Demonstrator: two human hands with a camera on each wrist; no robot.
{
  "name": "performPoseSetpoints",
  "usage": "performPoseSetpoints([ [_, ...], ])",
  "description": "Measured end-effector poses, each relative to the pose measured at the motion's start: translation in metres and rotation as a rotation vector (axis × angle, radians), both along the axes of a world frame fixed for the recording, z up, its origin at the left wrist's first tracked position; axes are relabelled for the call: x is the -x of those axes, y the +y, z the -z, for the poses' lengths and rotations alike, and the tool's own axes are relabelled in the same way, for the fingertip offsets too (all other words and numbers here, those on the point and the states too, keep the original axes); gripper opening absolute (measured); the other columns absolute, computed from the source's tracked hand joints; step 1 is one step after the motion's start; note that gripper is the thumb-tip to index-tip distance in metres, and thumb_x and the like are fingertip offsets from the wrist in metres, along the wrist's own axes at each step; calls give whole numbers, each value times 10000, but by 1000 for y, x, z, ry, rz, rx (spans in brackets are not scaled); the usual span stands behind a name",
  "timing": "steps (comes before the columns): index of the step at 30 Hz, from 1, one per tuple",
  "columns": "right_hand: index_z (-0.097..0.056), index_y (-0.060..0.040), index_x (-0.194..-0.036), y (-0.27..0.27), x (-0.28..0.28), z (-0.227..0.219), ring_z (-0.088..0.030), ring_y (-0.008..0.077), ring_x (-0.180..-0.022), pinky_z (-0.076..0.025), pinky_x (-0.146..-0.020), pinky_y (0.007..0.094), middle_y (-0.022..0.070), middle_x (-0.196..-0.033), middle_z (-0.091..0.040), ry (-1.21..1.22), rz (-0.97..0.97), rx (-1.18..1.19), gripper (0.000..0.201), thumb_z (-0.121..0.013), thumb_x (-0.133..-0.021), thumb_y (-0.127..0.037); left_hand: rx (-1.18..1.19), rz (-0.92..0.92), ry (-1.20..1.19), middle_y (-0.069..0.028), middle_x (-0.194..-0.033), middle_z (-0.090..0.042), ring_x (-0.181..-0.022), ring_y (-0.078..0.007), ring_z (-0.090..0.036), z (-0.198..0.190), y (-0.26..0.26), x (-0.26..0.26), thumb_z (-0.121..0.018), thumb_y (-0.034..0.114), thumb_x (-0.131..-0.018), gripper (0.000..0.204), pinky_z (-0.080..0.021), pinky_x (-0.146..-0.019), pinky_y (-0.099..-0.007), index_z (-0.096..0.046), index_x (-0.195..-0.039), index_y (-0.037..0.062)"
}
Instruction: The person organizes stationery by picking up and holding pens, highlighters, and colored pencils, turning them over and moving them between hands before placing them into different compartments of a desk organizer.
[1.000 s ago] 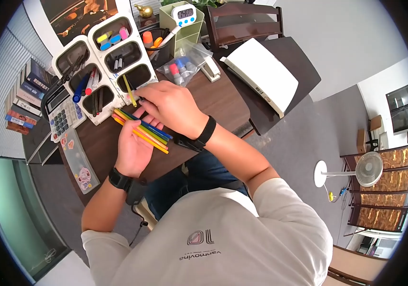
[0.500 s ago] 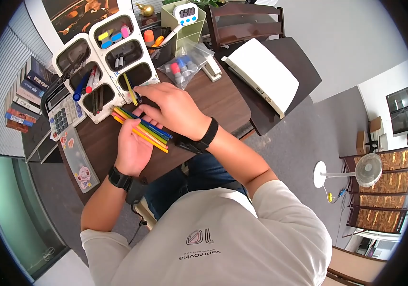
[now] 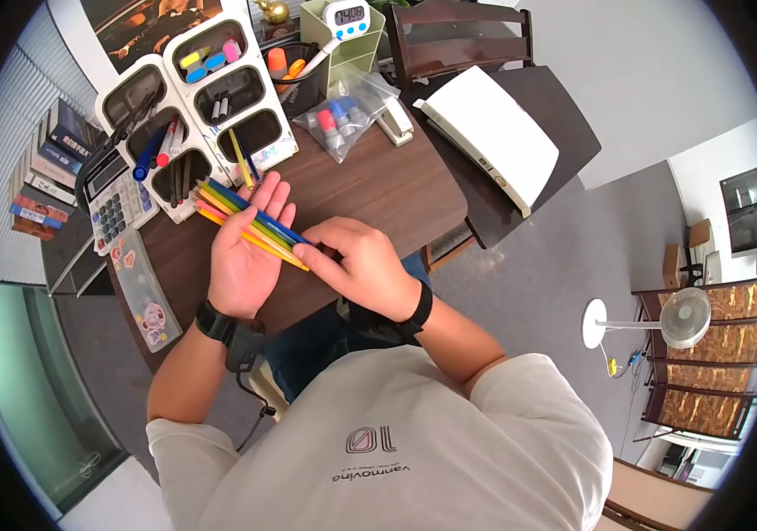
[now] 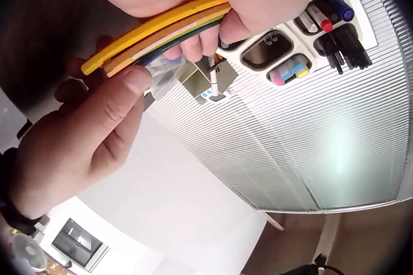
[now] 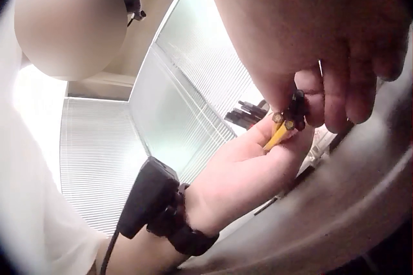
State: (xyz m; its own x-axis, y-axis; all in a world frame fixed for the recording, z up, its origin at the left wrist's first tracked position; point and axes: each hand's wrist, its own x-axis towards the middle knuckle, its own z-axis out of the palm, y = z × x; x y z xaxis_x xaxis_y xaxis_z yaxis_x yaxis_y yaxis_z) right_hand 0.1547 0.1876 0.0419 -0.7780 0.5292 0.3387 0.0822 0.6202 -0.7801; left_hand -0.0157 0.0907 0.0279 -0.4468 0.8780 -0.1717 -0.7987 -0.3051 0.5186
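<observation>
Several coloured pencils (image 3: 265, 229), yellow, orange, green and blue among them, lie in a bundle across my upturned left hand (image 3: 241, 276). The left thumb folds over them and holds them. At their near ends, my right hand (image 3: 369, 270) pinches the bundle between thumb and fingers. From the left wrist, the right thumb (image 4: 116, 104) shows against the pencil ends (image 4: 155, 27). A yellow pencil (image 3: 241, 161) and a dark blue one (image 3: 253, 166) stand in the nearest right compartment of the white desk organizer (image 3: 283, 152), just beyond the left fingertips.
Other compartments hold highlighters (image 3: 210, 62), markers (image 3: 166, 142) and dark pencils (image 3: 185, 177). To the left are a calculator (image 3: 111, 217) and a stickered case (image 3: 144, 292). A plastic bag (image 3: 347, 111), a stapler (image 3: 394, 122) and a mesh pen cup (image 3: 299, 93) stand behind.
My right hand has moved from the organizer's near right compartment back toward me, onto the near ends of the pencils. The left hand's fingers have straightened somewhat beneath the bundle.
</observation>
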Motion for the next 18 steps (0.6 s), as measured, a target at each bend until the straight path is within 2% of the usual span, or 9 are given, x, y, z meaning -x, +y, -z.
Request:
performPoseSetpoints([
  [4,-763,-13,-1009,-1,1,-6,-673,238,-712,-534,-635,358,121,-861,-705,53,34,-68,181,-764,-957,-187,-35,8,-1,-183,-1635,-429,-1515,-300,-415,2,0,4,-463,104,-1067,494,-340,-1254,-472,-390,-1553,55],
  [7,-772,-45,-1001,-1,0,-8,-689,277,-709,-558,-656,392,117,-854,-714,114,95,-35,160,-744,-947,-193,-52,8,-25,-191,-1631,-432,-1513,-295,-418,3,0,3,-467,105,-1065,496,-341,-1251,-476,-389,-1552,54],
  [9,-777,-49,-1033,0,-6,-15,-682,198,-683,-541,-621,335,98,-855,-722,160,157,12,126,-764,-930,-120,-43,-1,-28,-195,-1627,-435,-1513,-295,-418,1,0,3,-467,108,-1065,497,-339,-1252,-478,-388,-1553,55],
  [10,-777,-49,-1033,0,-10,-17,-682,198,-683,-541,-621,335,98,-855,-722,157,154,9,126,-764,-930,-120,-38,-8,-31,-200,-1623,-438,-1514,-294,-417,0,0,3,-466,111,-1065,499,-336,-1253,-480,-388,-1555,56],
  [12,-767,-26,-1059,1,-21,-20,-666,104,-698,-516,-606,268,61,-847,-723,263,264,132,130,-768,-932,-53,-43,-7,-44,-199,-1621,-440,-1514,-295,-415,-1,0,4,-464,116,-1067,514,-324,-1260,-481,-373,-1569,58],
  [13,-746,0,-1088,5,-25,-14,-666,70,-763,-514,-642,236,45,-879,-730,403,246,186,135,-736,-953,-5,-41,-2,-50,-198,-1619,-443,-1515,-296,-414,-1,0,4,-462,122,-1069,529,-312,-1267,-482,-359,-1584,59],
  [16,-681,40,-1185,10,-31,-22,-705,109,-866,-557,-772,244,95,-989,-758,721,237,358,199,-688,-986,27,-16,9,-52,-194,-1630,-426,-1528,-297,-396,-9,-2,2,-456,140,-1078,566,-288,-1277,-475,-315,-1621,65],
  [18,-671,49,-1197,18,-21,-23,-710,115,-886,-564,-788,252,100,-1004,-758,724,218,295,206,-684,-993,23,-26,10,-52,-181,-1635,-427,-1531,-281,-395,-6,-1,1,-450,138,-1081,552,-285,-1282,-458,-327,-1610,36],
])
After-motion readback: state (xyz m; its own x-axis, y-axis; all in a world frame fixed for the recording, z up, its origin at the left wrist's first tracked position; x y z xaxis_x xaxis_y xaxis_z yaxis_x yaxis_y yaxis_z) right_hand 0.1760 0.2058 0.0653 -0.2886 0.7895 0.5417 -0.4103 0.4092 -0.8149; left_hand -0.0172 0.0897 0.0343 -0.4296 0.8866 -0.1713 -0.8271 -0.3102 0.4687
